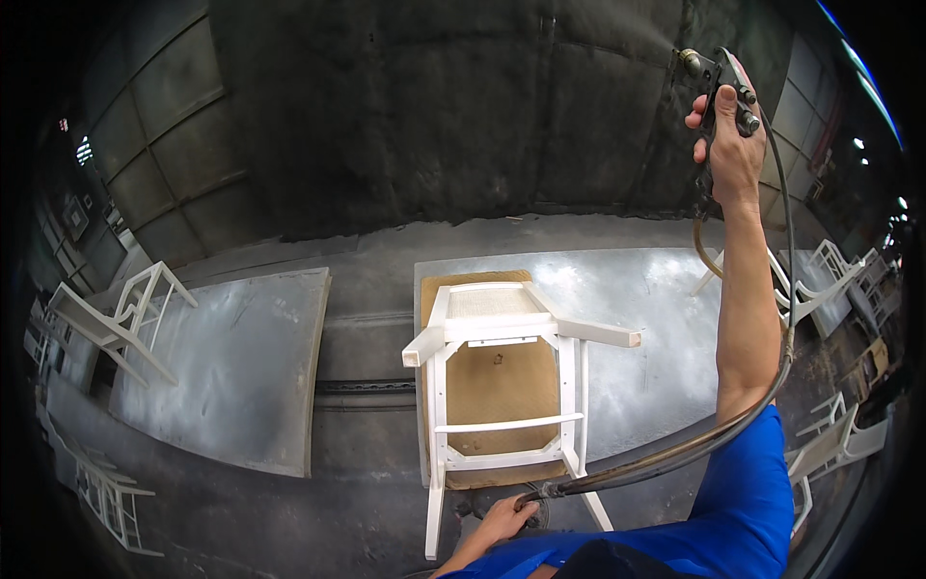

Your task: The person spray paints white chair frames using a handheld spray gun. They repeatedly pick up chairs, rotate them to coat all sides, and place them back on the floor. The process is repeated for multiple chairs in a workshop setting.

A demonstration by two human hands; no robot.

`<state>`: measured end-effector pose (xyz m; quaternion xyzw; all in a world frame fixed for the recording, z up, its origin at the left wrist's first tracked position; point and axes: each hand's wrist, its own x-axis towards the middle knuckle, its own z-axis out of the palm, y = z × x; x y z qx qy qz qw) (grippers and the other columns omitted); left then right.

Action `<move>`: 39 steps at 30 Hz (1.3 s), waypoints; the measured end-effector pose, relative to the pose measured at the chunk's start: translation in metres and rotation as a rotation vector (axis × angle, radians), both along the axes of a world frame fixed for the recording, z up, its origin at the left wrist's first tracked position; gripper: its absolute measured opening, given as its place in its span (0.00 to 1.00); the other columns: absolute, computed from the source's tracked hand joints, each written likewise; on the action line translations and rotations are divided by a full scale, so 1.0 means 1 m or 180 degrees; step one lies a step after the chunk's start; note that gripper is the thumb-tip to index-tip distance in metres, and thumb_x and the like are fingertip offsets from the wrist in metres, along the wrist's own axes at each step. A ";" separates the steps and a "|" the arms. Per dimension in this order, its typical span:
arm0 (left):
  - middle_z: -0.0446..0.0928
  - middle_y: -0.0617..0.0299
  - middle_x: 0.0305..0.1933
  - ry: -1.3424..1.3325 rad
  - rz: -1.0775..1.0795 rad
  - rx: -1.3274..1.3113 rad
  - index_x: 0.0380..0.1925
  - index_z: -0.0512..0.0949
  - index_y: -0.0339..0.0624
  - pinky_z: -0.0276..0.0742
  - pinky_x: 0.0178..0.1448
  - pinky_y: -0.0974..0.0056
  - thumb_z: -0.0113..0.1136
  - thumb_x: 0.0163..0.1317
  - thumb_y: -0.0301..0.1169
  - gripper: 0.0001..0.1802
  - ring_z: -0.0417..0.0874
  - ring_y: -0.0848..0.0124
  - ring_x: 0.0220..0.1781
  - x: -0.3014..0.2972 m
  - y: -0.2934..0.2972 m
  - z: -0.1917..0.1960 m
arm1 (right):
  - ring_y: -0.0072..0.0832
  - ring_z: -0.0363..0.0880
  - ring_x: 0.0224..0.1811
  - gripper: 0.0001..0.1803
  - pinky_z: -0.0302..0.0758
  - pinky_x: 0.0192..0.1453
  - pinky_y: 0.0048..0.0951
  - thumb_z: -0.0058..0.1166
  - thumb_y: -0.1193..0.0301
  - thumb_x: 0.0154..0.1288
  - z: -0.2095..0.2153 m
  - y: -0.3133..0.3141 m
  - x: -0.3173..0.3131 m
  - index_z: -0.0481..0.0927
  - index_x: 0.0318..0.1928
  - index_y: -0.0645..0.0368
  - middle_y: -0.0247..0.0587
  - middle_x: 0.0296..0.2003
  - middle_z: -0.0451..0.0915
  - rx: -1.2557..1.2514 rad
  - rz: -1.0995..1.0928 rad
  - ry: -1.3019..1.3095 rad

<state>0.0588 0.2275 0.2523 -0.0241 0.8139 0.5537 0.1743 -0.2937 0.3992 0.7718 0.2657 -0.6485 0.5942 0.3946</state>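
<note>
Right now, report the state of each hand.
Left hand: closed on the hoses, by the chair.
Right hand: closed around the spray gun.

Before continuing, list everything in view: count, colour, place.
Spray gun: 1, dark metallic, upper right
Mist: 1 plume, pale, left of gun
Hoses: at least 2, dark, lower right
Chair frame: 1, white, centre
Board: 1, brown, beneath the frame
Panels: at least 2, grey, left and centre
Other chairs: several, white, both sides
Wall: 1, dark, top
Lights: several, white, right
Right hand: 1, bare, around the gun
Left hand: 1, bare, at the hoses
Sleeve: 1, blue, lower right
</note>
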 end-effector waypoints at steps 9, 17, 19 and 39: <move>0.87 0.48 0.38 -0.0274 -0.0383 0.0477 0.43 0.85 0.42 0.78 0.49 0.53 0.60 0.72 0.52 0.22 0.87 0.52 0.43 -0.020 -0.043 0.002 | 0.19 0.83 0.34 0.32 0.75 0.21 0.18 0.53 0.49 0.78 0.007 -0.050 -0.029 0.72 0.71 0.58 0.36 0.36 0.82 -0.0032 -0.0308 0.0080; 0.83 0.51 0.34 -0.0409 -0.0756 0.0553 0.40 0.82 0.43 0.78 0.47 0.54 0.58 0.75 0.48 0.19 0.85 0.52 0.39 -0.022 -0.061 -0.026 | 0.18 0.82 0.36 0.35 0.75 0.22 0.17 0.56 0.47 0.77 -0.010 -0.079 -0.044 0.70 0.73 0.55 0.35 0.37 0.81 0.0028 -0.0412 -0.0049; 0.83 0.53 0.34 -0.0411 -0.0830 0.0707 0.40 0.81 0.43 0.79 0.48 0.54 0.57 0.75 0.48 0.19 0.85 0.53 0.39 -0.017 -0.058 -0.042 | 0.19 0.83 0.35 0.32 0.75 0.22 0.18 0.54 0.49 0.78 -0.012 -0.083 -0.048 0.72 0.71 0.56 0.35 0.37 0.82 0.0049 -0.0453 0.0094; 0.81 0.47 0.37 -0.0046 -0.0331 0.1165 0.39 0.81 0.40 0.77 0.45 0.50 0.65 0.65 0.33 0.09 0.83 0.43 0.42 -0.015 -0.076 0.001 | 0.48 0.87 0.52 0.30 0.80 0.60 0.42 0.59 0.53 0.76 -0.223 -0.128 -0.090 0.73 0.73 0.44 0.55 0.55 0.86 0.2530 -0.0487 -0.0717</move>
